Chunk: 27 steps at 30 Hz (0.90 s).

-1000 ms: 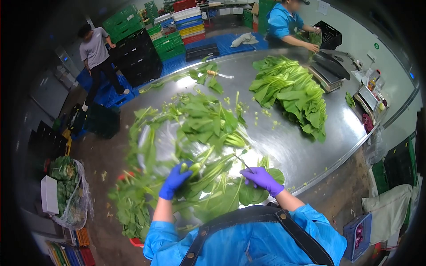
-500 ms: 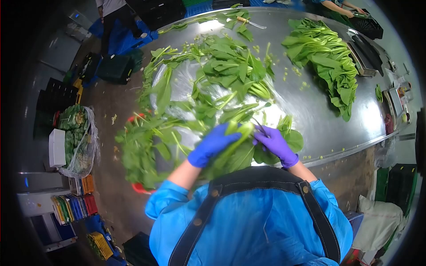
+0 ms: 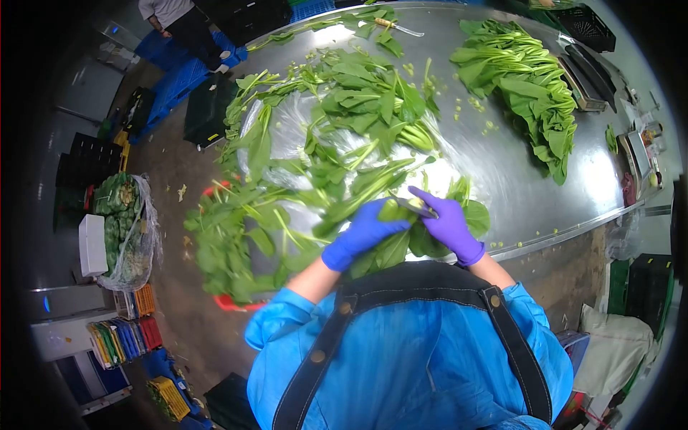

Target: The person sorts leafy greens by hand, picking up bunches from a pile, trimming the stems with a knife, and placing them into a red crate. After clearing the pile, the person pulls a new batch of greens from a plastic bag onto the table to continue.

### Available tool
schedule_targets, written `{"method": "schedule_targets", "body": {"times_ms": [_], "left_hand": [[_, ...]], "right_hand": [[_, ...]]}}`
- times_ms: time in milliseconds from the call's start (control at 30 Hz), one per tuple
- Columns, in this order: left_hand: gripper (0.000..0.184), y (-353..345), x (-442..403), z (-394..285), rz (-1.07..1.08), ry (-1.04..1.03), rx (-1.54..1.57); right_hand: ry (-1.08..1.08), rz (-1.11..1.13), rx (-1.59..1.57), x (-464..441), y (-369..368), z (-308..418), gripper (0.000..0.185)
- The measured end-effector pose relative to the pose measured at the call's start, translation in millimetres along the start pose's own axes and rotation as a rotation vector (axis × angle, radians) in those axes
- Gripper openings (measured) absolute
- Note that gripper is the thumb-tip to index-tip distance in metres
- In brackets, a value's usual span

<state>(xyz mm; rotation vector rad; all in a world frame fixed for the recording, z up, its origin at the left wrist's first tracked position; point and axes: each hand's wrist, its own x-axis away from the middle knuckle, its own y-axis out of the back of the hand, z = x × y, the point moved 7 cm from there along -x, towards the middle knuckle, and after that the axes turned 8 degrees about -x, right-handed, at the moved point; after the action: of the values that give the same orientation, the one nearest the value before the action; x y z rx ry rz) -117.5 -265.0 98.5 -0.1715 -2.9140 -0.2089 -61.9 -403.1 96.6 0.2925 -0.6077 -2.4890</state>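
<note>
In the head view my left hand (image 3: pixel 364 233), in a blue glove, is closed round the stems of a leafy green vegetable (image 3: pixel 391 249). Its leaves hang toward my apron. My right hand (image 3: pixel 451 228), gloved in purple, grips a small knife (image 3: pixel 416 208), with the dark blade lying across the stem end beside my left fingers. Its handle is hidden in my palm. Just beyond both hands, loose greens (image 3: pixel 373 179) lie on clear plastic (image 3: pixel 290 132) spread over the metal table (image 3: pixel 473 158).
A long heap of greens (image 3: pixel 523 89) lies at the table's right. Another knife (image 3: pixel 399 28) rests near the far edge. At my left, greens overhang a red basket (image 3: pixel 233 304). A person (image 3: pixel 183 25) stands at the far left; black crates (image 3: pixel 584 29) stand far right.
My hands have come closer together, the knife now across the stem end. The stems in my left hand have tilted. The person at the far left has shifted, and the view has moved slightly.
</note>
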Motion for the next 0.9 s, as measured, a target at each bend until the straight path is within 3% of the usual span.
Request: {"method": "schedule_targets", "body": {"times_ms": [133,433,533,567,600,633,667,733,800,867,900], "left_hand": [[0.045,-4,-2,21,0.087,0.055,0.041],[0.041,-1,7,37,-0.007,0.119,0.111],[0.040,17,9,29,-0.173,0.044,0.087],[0.041,30,10,17,-0.263,-0.123,-0.077],[0.042,40,14,5,-0.357,-0.291,-0.241],[0.043,44,13,12,-0.345,-0.262,-0.237],[0.043,49,16,9,-0.347,-0.253,-0.235],[0.045,47,9,18,-0.136,0.057,-0.011],[0.047,41,9,16,-0.126,0.078,0.029],[0.049,33,8,8,-0.115,-0.053,-0.286],[0.049,30,7,11,-0.114,-0.053,-0.290]], "right_hand": [[-0.006,-0.116,0.062,2,-1,-11,0.048],[-0.168,-0.035,0.029,6,-18,-60,0.043],[-0.301,0.006,0.113,14,-25,-128,0.041],[-0.300,0.006,0.112,16,-21,-126,0.041],[-0.397,-0.012,-0.014,23,-16,-130,0.039],[-0.495,-0.027,-0.141,27,-12,-133,0.037],[-0.501,-0.019,-0.142,27,-8,-122,0.037],[-0.530,0.032,-0.448,17,-4,-86,0.036],[-0.477,0.110,-0.516,10,2,-33,0.037],[-0.419,0.187,-0.584,5,-8,-6,0.038],[-0.277,0.201,-0.511,2,-11,8,0.039]]}}
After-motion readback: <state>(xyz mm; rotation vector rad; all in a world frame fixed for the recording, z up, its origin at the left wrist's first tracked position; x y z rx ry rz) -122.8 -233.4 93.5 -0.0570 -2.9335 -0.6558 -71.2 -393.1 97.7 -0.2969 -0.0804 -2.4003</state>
